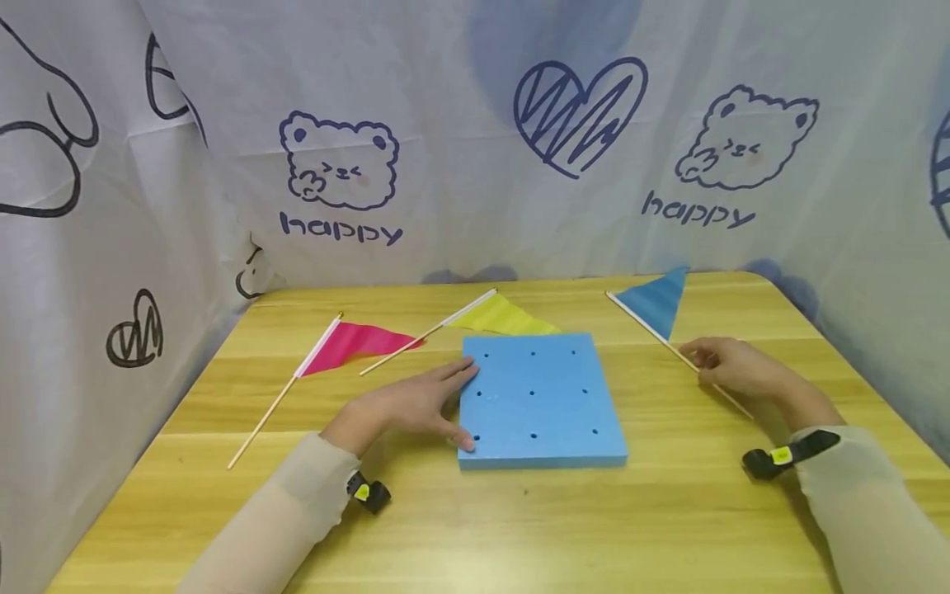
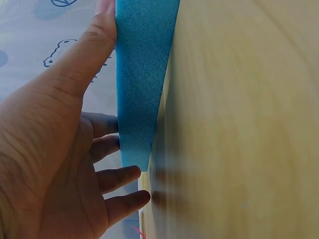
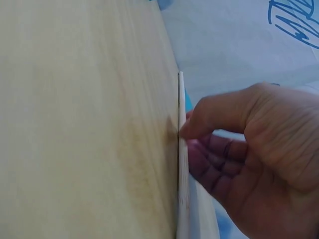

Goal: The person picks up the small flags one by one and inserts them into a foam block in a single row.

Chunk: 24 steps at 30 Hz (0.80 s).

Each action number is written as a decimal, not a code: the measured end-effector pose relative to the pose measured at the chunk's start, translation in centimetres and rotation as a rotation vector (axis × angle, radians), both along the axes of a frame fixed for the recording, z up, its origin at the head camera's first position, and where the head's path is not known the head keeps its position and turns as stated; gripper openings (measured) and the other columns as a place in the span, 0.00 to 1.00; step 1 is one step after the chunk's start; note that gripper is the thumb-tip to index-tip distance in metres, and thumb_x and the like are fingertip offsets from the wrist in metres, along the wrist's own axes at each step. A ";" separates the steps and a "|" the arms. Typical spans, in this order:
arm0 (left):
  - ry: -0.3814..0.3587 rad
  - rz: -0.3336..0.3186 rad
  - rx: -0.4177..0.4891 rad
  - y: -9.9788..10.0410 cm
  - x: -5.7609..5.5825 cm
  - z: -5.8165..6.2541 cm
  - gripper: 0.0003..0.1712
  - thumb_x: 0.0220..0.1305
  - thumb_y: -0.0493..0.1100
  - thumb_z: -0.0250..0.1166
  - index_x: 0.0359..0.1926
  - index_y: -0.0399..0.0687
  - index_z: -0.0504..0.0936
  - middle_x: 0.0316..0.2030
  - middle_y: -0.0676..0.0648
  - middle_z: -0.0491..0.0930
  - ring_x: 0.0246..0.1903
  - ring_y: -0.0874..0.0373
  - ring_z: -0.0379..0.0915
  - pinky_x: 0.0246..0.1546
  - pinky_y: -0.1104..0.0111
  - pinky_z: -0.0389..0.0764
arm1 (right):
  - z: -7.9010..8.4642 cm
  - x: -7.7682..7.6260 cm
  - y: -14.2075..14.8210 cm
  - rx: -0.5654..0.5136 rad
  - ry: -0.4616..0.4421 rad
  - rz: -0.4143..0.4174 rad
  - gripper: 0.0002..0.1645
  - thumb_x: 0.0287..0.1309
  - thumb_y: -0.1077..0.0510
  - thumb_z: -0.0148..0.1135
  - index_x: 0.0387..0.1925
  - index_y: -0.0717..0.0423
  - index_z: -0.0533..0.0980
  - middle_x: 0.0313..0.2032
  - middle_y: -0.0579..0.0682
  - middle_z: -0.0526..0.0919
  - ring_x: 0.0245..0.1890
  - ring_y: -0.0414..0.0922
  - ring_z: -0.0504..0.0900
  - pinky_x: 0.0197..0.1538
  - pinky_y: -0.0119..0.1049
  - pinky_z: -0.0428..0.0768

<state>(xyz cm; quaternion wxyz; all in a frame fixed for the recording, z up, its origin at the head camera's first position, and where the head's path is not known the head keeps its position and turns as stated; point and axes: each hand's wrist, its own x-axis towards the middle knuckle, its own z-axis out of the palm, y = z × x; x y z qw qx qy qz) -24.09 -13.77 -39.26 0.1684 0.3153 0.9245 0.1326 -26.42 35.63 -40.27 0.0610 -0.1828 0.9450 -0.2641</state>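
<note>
A square blue foam block (image 1: 564,371) with several small holes in its top lies flat mid-table. My left hand (image 1: 411,404) rests at its left side, fingers extended, fingertips and thumb touching its edge; the left wrist view shows the thumb against the block's side (image 2: 142,74). At the right, my right hand (image 1: 742,371) pinches the thin wooden stick of a blue triangular flag (image 1: 656,301) between thumb and fingers. In the right wrist view, the stick (image 3: 183,174) lies along the tabletop under the thumb, with the other fingers curled behind.
Left of the block lies a pink flag (image 1: 359,345) on its stick. Behind the block is a yellow flag (image 1: 497,315), its stick end near the pink flag's tip. A printed white curtain (image 1: 460,165) hangs beyond the wooden table's (image 1: 475,528) back edge.
</note>
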 end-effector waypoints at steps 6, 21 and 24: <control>-0.005 0.001 0.002 -0.1 0.1 -0.2 0.71 0.41 0.81 0.63 0.78 0.59 0.41 0.77 0.56 0.35 0.74 0.53 0.39 0.69 0.54 0.55 | 0.4 0.1 -0.2 0.071 -0.023 -0.074 0.28 0.55 0.64 0.62 0.58 0.70 0.72 0.44 0.65 0.80 0.45 0.60 0.78 0.46 0.55 0.78; -0.008 0.002 0.004 0.0 0.2 -0.3 0.71 0.42 0.81 0.63 0.78 0.59 0.40 0.77 0.56 0.35 0.74 0.54 0.40 0.69 0.55 0.56 | 0.5 0.2 0.2 0.056 -0.018 -0.060 0.26 0.56 0.62 0.64 0.56 0.71 0.74 0.38 0.56 0.81 0.36 0.48 0.75 0.38 0.42 0.75; -0.006 0.006 0.009 0.0 0.1 -0.1 0.71 0.42 0.81 0.63 0.78 0.59 0.40 0.77 0.56 0.35 0.74 0.54 0.40 0.69 0.55 0.56 | 0.7 0.2 0.2 0.047 -0.005 -0.057 0.24 0.58 0.64 0.61 0.55 0.71 0.74 0.38 0.56 0.81 0.37 0.49 0.76 0.39 0.42 0.75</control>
